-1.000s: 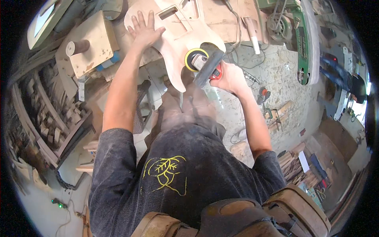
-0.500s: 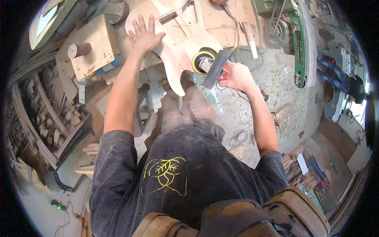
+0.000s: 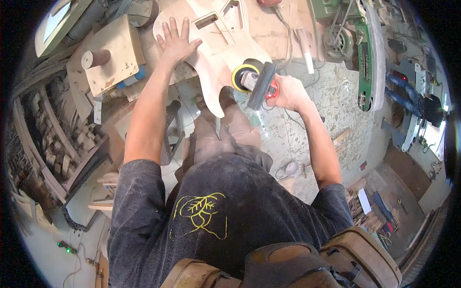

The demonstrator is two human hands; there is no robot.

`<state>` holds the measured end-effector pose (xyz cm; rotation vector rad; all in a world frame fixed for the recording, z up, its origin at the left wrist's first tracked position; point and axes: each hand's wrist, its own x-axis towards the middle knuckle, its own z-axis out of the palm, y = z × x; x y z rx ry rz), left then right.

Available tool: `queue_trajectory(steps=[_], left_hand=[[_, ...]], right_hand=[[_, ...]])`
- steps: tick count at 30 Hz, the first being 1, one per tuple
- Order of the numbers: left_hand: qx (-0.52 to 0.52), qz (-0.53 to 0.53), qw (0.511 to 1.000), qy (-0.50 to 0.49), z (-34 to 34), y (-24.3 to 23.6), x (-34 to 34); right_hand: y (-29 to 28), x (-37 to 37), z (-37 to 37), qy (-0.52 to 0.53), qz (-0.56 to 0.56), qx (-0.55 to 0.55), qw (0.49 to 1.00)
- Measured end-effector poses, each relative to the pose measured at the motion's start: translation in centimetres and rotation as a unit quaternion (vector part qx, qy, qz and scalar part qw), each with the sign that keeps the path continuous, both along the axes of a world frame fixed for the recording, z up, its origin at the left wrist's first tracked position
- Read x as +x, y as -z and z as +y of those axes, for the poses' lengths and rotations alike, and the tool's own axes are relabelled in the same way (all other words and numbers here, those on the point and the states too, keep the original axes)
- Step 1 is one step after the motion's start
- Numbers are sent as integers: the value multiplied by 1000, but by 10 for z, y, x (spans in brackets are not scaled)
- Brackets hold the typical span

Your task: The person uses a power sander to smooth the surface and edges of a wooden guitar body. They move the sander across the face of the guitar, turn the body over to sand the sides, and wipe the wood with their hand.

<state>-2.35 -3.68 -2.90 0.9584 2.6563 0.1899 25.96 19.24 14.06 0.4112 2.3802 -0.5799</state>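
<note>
My left hand (image 3: 176, 47) lies with fingers spread on a pale wooden guitar body (image 3: 221, 48), which has cut-out cavities and a long curved horn reaching toward me. In my right hand (image 3: 288, 95) is a power sander (image 3: 261, 85) with a red housing, a dark bar across it and a round yellow-rimmed pad. The sander is tilted at the body's lower right edge, beside the horn; whether its pad touches the wood I cannot tell. My right fingers are wrapped round its housing, partly hidden behind the dark bar.
Left of the body are a board (image 3: 115, 41) with a wooden cylinder (image 3: 94, 58) and a rack of offcuts (image 3: 62, 149). At right stand a green machine (image 3: 365, 77) and, farther off, a person (image 3: 422, 105) in dark clothes. A pale tube (image 3: 306, 53) lies on the bench (image 3: 283, 38).
Compared with a second ago, my right hand and the sander have shifted a little to the right. My left hand stays spread on the guitar body in nearly the same place.
</note>
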Motion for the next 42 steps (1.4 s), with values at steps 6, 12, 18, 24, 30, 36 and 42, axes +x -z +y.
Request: queue_trajectory(steps=[6, 12, 18, 24, 30, 36, 42], left_hand=[[27, -1, 1000, 1, -1, 3, -4], [20, 4, 1000, 12, 0, 2, -5], [29, -2, 1000, 11, 0, 1, -2], [14, -3, 1000, 3, 0, 0, -1], [13, -22, 1000, -1, -1, -5, -1], [-3, -22, 1000, -6, 3, -6, 0], [-9, -26, 1000, -7, 4, -10, 1]], right_hand=[[0, -4, -2, -7, 12, -18, 1000], [2, -1, 3, 3, 18, -10, 1000], [7, -1, 10, 3, 56, -3, 998], [8, -9, 16, -18, 67, -6, 998], [0, -11, 10, -12, -1, -14, 1000], [1, 14, 6, -34, 59, -27, 997], [2, -14, 22, -55, 69, -6, 996]])
